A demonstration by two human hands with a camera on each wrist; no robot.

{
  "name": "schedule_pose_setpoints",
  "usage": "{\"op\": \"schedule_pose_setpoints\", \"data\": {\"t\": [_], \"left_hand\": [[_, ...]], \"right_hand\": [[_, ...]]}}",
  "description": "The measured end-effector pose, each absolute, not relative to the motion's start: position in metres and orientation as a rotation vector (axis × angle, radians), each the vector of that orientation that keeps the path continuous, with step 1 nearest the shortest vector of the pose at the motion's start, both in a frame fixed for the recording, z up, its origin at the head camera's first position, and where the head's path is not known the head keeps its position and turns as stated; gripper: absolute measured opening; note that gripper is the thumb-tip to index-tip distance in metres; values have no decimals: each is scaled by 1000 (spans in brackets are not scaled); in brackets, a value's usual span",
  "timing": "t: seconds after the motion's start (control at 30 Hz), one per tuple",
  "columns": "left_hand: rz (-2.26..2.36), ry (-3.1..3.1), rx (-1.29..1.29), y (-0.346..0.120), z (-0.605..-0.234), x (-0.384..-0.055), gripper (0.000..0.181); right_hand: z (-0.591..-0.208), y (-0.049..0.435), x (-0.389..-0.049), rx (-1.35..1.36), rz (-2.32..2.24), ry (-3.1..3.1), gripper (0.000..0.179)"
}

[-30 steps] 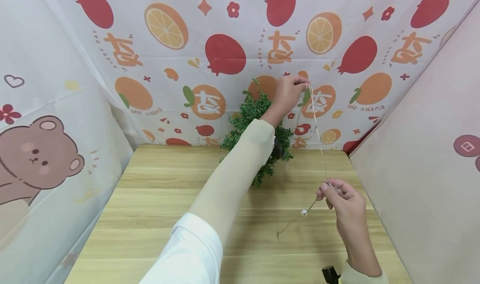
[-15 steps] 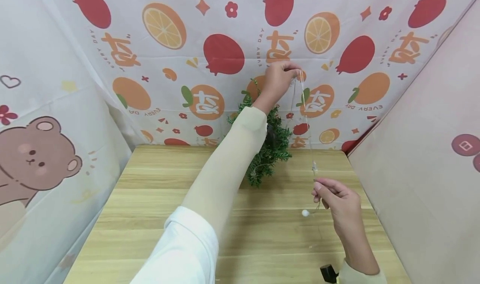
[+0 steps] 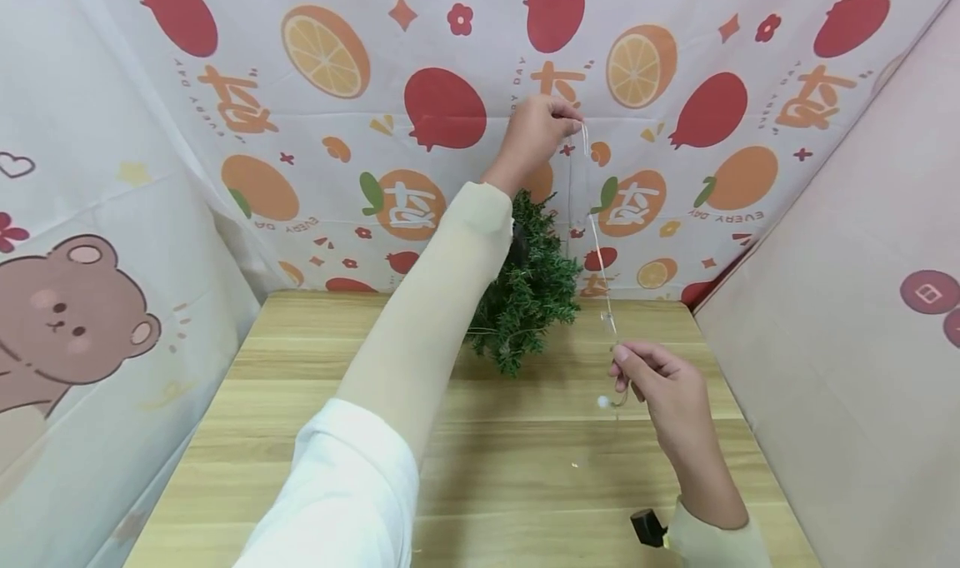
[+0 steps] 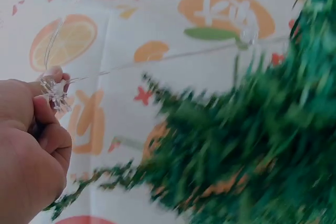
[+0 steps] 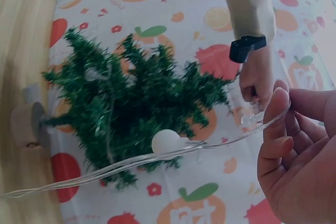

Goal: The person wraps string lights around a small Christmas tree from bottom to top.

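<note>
A small green artificial Christmas tree (image 3: 536, 293) stands at the back of the table, partly behind the left arm. Above it, my left hand (image 3: 534, 139) pinches a thin clear string of lights (image 3: 600, 260). By its fingertips in the left wrist view is a clear spiky bulb (image 4: 56, 95). Lower right, my right hand (image 3: 667, 393) pinches the same string between thumb and index finger. A white ball bulb (image 5: 167, 144) hangs just below that grip. In the right wrist view the wire runs past the tree, and another bulb (image 5: 94, 74) lies among the branches.
The wooden table (image 3: 300, 368) ends at a fruit-print cloth (image 3: 337, 135) behind the tree. Cloth walls close off both sides, with a bear print (image 3: 75, 310) at left. A round wooden base (image 5: 27, 124) carries the tree. A black device (image 3: 647, 527) sits at the right wrist.
My left hand has risen and moved left with the string. My right hand has shifted left and slightly up, and a clear bulb now hangs on the string between the hands.
</note>
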State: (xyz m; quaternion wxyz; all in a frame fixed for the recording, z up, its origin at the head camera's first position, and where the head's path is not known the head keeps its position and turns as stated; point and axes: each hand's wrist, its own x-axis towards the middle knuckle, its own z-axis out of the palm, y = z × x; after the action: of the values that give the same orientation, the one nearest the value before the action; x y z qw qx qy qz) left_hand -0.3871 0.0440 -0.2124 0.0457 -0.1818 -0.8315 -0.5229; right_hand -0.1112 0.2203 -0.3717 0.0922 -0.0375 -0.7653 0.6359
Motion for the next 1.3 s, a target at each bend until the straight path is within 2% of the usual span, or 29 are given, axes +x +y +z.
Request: {"op": "schedule_pose_setpoints", "data": {"t": [0.37, 0.63, 0.83, 1.07, 1.3], "left_hand": [[-1530, -2664, -623, 11, -197, -402, 19], [-1634, -2588, -549, -10, -218, -416, 18], [-1788, -2474, -472, -24, -233, -425, 19], [-1915, -2374, -382, -37, -241, -426, 20], [-1990, -2286, -320, -50, -250, -417, 21]], "right_hand": [[-345, 200, -121, 40, 1922, -2116, 25], [-328, 183, -133, 142, 1976, -2030, 20], [-300, 165, -137, 305, 1981, -1923, 18], [-268, 142, -138, 491, 1923, -1861, 13], [-265, 116, -145, 642, 1911, -1890, 15]]}}
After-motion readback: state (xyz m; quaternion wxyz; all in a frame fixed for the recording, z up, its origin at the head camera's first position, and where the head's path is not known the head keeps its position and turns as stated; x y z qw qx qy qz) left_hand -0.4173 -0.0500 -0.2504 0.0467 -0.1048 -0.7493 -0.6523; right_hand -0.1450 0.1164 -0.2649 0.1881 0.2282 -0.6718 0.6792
